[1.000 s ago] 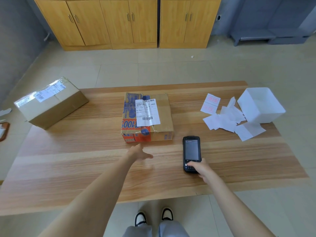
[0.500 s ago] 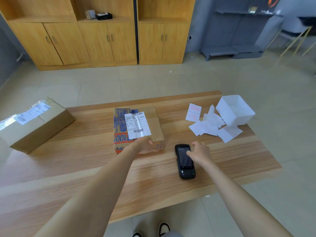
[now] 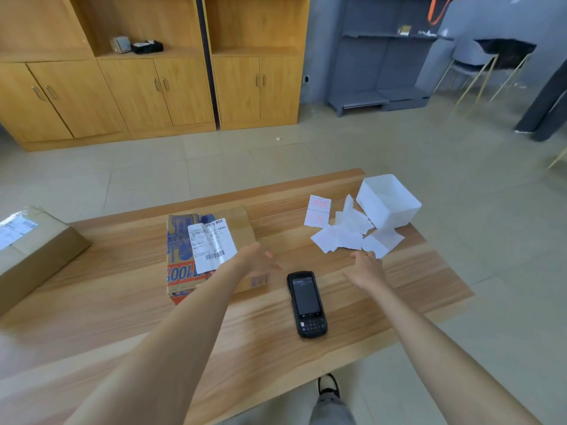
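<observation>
The 2 arms (image 3: 184, 332) are hanging outstretched over the table (image 3: 122, 302). The left hand (image 3: 256, 260), fingers loose and empty, is hovering at the near right corner of the box (image 3: 239, 222), mid-table. The right hand (image 3: 365, 269), also loose and empty, is hovering beside the paper slips (image 3: 343, 236) toward the far right corner.

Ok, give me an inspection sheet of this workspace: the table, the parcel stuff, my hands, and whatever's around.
Surface: wooden table, things spread along its far half.
Job's things: labelled parcel in the middle, label up; handheld scanner lying flat, screen up, to its right; paper slips scattered at the far right.
Clutter: white bin beside the slips; second box at the left edge.
Grippers: left hand open over the parcel's near right corner, contact unclear; right hand open, fingertips by the nearest slip, holding nothing.
Cables: nothing seen.
Surroundings: tiled floor, wooden cabinets, grey shelf unit, chair.
</observation>
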A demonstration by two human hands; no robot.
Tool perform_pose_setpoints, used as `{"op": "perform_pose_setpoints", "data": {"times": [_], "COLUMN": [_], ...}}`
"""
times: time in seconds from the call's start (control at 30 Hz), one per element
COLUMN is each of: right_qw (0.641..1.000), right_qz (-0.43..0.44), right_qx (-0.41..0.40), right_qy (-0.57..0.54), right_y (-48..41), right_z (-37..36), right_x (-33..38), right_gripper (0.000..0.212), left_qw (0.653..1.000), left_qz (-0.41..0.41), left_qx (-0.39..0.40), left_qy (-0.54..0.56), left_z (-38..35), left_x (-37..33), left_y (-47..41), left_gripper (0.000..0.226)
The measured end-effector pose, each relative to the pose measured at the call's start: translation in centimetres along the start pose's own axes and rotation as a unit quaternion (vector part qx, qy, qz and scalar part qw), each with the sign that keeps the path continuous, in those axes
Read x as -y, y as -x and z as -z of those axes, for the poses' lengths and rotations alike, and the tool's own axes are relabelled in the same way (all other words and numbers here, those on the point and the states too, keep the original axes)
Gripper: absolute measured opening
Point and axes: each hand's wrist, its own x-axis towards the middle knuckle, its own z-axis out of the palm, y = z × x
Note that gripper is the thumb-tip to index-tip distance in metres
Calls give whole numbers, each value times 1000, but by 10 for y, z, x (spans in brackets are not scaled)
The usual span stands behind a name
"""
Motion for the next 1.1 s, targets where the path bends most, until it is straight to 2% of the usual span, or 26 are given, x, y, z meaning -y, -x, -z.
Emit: {"op": "perform_pose_setpoints", "data": {"times": [0.13,0.53,0.73,0.93,1.1], "right_qw": [1000,994,990,986,985], "right_qz": [20,59,60,64,64], "right_qx": [16,89,128,147,155], "right_qy": [17,-6,-2,48,39], "right_y": [-36,-161,-200,-223,-229], "right_z": [11,55,48,29,13], "right_x": [-17,-87,-93,-92,-88], "right_gripper": [48,49,50,45,39], "left_qw": [1000,996,989,984,980], "left_qz": [16,77,129,164,184], "left_qx": [-4,-32,-22,-16,-2], "left_qy": [14,34,64,70,78], "left_z": [-8,-50,-62,-66,-68], "left_x": [-28,-122,-123,-107,-95], "left_y": [-32,-134,-153,-167,-178], "left_gripper": [56,44,46,46,47]}}
